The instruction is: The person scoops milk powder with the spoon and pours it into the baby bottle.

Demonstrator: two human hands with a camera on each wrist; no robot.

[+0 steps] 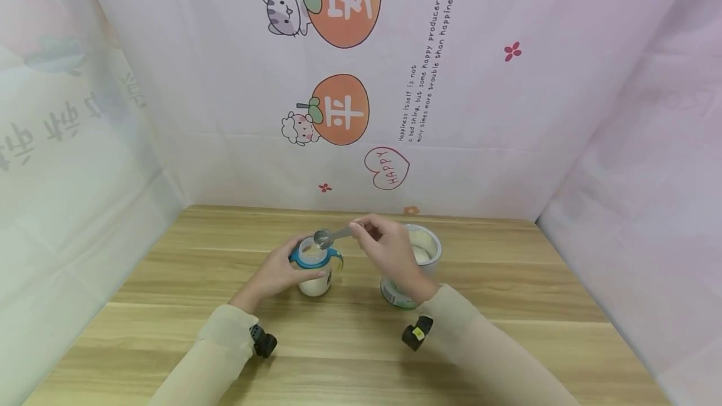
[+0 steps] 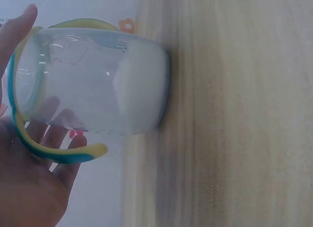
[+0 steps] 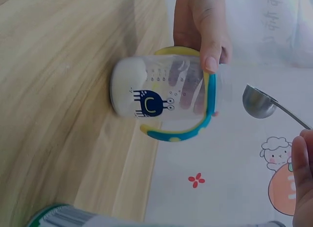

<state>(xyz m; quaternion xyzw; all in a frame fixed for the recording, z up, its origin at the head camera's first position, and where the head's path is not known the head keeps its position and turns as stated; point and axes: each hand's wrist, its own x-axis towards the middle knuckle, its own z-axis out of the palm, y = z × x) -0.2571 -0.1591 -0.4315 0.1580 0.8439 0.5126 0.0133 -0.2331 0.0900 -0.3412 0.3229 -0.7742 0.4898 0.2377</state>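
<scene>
Left of centre on the table [image 1: 350,356], the left hand [image 1: 276,273] curls round the bottle [image 1: 314,286], likely for steadiness; above its mouth, the spoon [image 1: 340,234] is pinched by the right hand [image 1: 388,248]; the open tin [image 1: 393,294] stands rightmost, probably for easy reach.

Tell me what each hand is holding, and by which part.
The left hand grips the blue-and-yellow-handled clear rounded bottle around its upper part; the right hand pinches the silver metal measuring spoon by its handle.

Metal spoon [image 3: 260,103] in right fingers [image 3: 301,168], near the handled bottle [image 3: 155,94] in left fingers [image 3: 211,46]
</scene>
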